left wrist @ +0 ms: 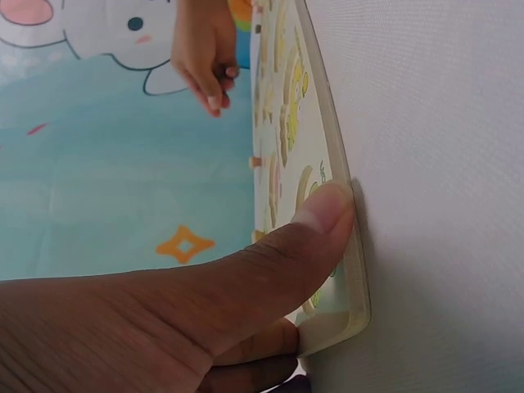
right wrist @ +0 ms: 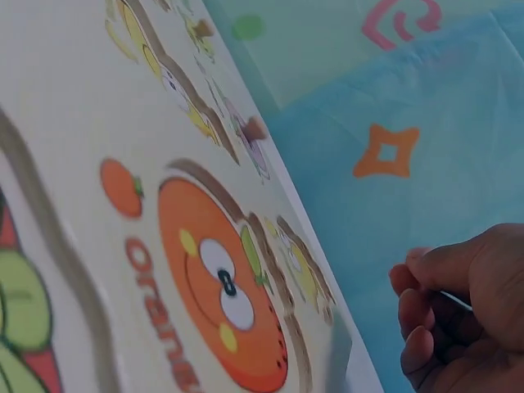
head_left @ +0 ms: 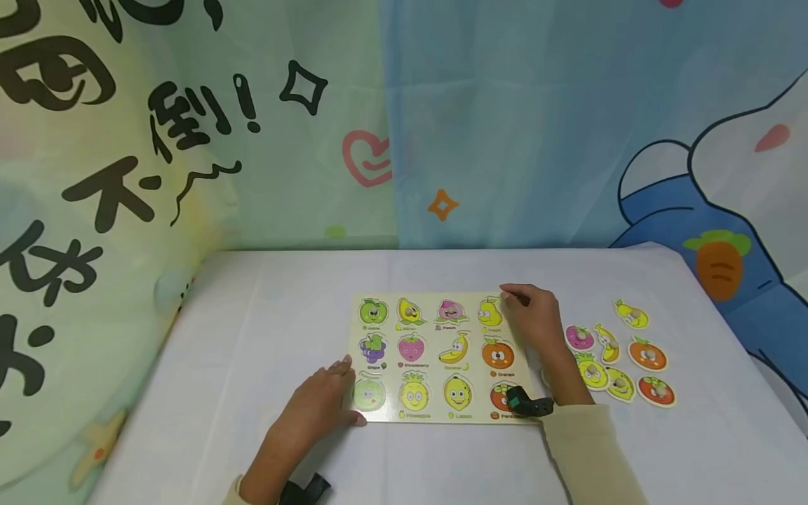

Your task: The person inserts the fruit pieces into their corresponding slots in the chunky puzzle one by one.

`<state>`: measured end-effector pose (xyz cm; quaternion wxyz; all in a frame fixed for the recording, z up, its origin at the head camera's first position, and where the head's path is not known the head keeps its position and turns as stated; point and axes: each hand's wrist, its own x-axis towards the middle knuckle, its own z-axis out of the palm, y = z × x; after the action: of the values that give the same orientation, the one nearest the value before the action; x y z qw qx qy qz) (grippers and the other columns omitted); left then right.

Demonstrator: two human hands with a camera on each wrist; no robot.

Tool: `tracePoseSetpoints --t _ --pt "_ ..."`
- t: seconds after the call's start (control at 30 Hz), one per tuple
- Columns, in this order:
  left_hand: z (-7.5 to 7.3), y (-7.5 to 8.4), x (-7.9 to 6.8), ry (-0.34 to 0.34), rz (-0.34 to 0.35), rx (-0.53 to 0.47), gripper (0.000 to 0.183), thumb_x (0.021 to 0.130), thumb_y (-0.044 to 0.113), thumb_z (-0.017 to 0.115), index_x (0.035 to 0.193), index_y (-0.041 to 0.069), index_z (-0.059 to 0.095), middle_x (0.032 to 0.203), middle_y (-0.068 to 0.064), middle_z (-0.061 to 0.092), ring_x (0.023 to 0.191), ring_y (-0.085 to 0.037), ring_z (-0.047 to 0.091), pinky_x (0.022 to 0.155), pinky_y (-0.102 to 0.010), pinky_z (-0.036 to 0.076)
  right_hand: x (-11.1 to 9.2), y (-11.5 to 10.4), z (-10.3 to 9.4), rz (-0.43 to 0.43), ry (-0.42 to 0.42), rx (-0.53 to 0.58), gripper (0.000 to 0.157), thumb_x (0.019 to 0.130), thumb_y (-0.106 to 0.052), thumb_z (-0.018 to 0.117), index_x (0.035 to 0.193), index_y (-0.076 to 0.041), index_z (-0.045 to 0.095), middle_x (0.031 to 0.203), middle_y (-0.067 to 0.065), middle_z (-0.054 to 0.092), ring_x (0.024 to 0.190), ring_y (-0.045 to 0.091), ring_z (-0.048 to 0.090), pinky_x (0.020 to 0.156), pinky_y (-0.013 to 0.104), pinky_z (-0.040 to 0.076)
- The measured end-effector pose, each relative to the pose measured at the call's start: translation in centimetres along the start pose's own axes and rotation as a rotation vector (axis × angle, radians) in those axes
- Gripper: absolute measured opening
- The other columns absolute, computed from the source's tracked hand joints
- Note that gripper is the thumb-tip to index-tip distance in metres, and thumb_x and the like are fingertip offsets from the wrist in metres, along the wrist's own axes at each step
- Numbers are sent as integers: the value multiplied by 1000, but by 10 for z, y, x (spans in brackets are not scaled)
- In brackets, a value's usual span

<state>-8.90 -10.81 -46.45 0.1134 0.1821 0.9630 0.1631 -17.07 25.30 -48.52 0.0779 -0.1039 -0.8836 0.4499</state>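
Observation:
A pale fruit puzzle board [head_left: 391, 382] with printed fruits and recessed slots lies on the white table. My left hand [head_left: 320, 401] grips its near left corner; in the left wrist view the thumb [left wrist: 323, 209] presses along the board's edge, while the other fingers are partly hidden. Over the far right corner hovers my right hand [head_left: 536, 319], its fingers loosely curled. Nothing shows between those fingers in the right wrist view, where the hand [right wrist: 471, 315] appears beside the orange picture [right wrist: 221, 286].
Right of the board lie several loose fruit pieces, among them a pear [head_left: 631, 315], a banana [head_left: 607, 344], an orange [head_left: 647, 355] and a red fruit [head_left: 656, 392]. A printed cloth backdrop [head_left: 505, 140] rises behind the white table [head_left: 265, 315].

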Motion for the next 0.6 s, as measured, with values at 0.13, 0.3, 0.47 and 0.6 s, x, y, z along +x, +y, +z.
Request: tracePoseSetpoints --t 0.13,0.3,0.47,0.6 --pt "-1 -1 0 1 -8 -6 78 60 25 94 126 -2 63 140 -13 52 124 -35 52 102 -45 44 11 27 -3 -68 92 -15 34 99 -33 56 120 -9 69 110 8 66 92 20 57 73 24 48" --pt "-1 -2 1 0 -6 -18 75 59 25 94 123 -1 64 140 -14 51 123 -36 52 101 -45 45 29 68 -7 -105 177 -16 44 94 -52 56 119 -19 71 110 -3 67 93 11 58 73 18 47" --pt "0 -2 0 3 8 -16 76 59 27 94 123 -2 64 139 -16 52 124 -36 52 100 -46 45 22 64 -26 -47 190 -4 45 94 -50 58 123 -18 70 113 2 68 96 13 58 77 20 46" --pt "0 -1 0 -2 1 -10 76 59 26 94 123 -1 64 140 -15 52 125 -36 52 101 -46 44 8 43 -43 44 187 4 45 97 -43 58 128 -13 65 117 9 66 101 19 55 84 30 45"
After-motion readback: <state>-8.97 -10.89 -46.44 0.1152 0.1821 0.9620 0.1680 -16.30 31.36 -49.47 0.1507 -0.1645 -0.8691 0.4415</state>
